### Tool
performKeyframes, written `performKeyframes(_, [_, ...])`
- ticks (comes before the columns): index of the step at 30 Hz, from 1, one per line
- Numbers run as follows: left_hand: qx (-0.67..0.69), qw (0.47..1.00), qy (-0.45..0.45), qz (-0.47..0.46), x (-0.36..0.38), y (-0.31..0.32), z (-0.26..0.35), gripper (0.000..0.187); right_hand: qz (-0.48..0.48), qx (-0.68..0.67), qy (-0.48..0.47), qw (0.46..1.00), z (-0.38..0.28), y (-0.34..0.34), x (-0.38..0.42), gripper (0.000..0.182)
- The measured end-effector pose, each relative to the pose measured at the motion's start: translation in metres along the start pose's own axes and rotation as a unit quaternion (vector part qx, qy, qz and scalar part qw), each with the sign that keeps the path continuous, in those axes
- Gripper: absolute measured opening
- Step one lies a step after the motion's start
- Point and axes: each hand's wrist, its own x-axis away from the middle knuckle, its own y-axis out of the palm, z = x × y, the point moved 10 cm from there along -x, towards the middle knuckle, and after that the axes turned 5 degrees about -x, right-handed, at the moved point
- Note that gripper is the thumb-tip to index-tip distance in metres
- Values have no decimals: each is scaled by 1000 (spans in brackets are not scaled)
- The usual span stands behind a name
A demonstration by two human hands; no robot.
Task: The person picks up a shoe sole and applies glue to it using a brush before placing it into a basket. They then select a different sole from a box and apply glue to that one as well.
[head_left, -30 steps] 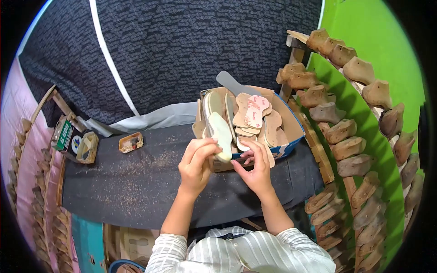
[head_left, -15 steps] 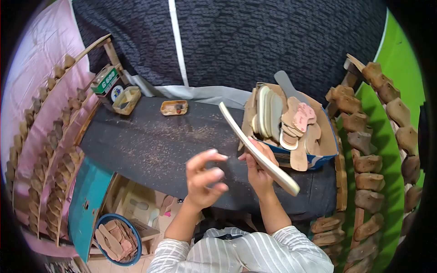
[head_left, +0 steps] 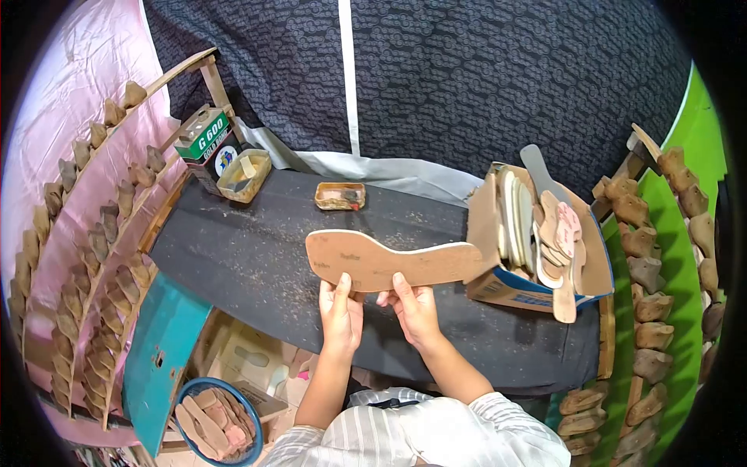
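Observation:
A brown shoe insole with a pale edge and small dark printing is held level above the dark cloth-covered table. My left hand grips its lower edge near the wide left end, thumb on the printed face. Along the same edge, right of the middle, my right hand pinches it with the thumb in front. The fingers behind the insole are partly hidden. To the right stands a cardboard box packed with upright insoles and sole-shaped pieces, close to the narrow end of the held insole.
A G 600 can, a small tub and a shallow tray stand at the back of the table. Wooden shoe lasts line racks on both sides. A blue basin of insoles sits below left, beside a teal door.
The insole has turned from edge-on and slanted to level, its brown face towards me. My left hand, earlier free with curled fingers, now holds it alongside the right. The view has shifted.

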Motion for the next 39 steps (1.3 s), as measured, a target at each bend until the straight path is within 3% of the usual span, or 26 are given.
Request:
performKeyframes(5, [53,997,28,53,-55,-63,50,36,88,-121,9,989,39,-9,-43,18])
performKeyframes(8, [56,995,28,73,-86,-97,67,41,65,32,30,997,65,-1,-68,24])
performKeyframes(12, [108,988,3,108,-117,-132,60,56,-10,115,172,978,132,27,-74,31])
performKeyframes(14, [201,977,-21,-61,-128,-108,59,74,-71,101,251,960,160,44,-70,31])
performKeyframes(16, [191,980,-45,-38,-135,-114,57,78,-96,126,267,951,172,40,-72,31])
performKeyframes(18, [220,972,-75,-25,-140,-126,49,79,-179,380,198,886,172,22,-81,29])
performKeyframes(19, [221,972,-79,-24,-142,-129,47,79,-167,385,198,886,156,20,-87,27])
performKeyframes(21, [184,976,-87,-74,-144,-125,45,84,-87,441,164,878,131,-9,-106,33])
performKeyframes(23, [167,975,-127,-70,-145,-125,33,85,42,522,83,848,103,-40,-127,57])
performKeyframes(24, [148,973,-163,-65,-143,-125,23,87,91,517,44,850,91,-46,-135,65])
performKeyframes(27, [158,965,-189,-83,-137,-114,14,87,117,498,-22,859,81,-36,-158,62])
performKeyframes(30, [177,954,-219,-106,-131,-108,7,87,122,467,-98,870,81,-31,-178,50])
performKeyframes(32, [176,948,-236,-124,-126,-105,1,87,106,537,-183,817,73,-18,-184,34])
performKeyframes(34, [165,945,-250,-133,-122,-105,-4,86,121,516,-211,821,66,-8,-188,25])
performKeyframes(39, [143,941,-272,-142,-117,-103,-8,86,8,526,-280,803,63,36,-201,22])
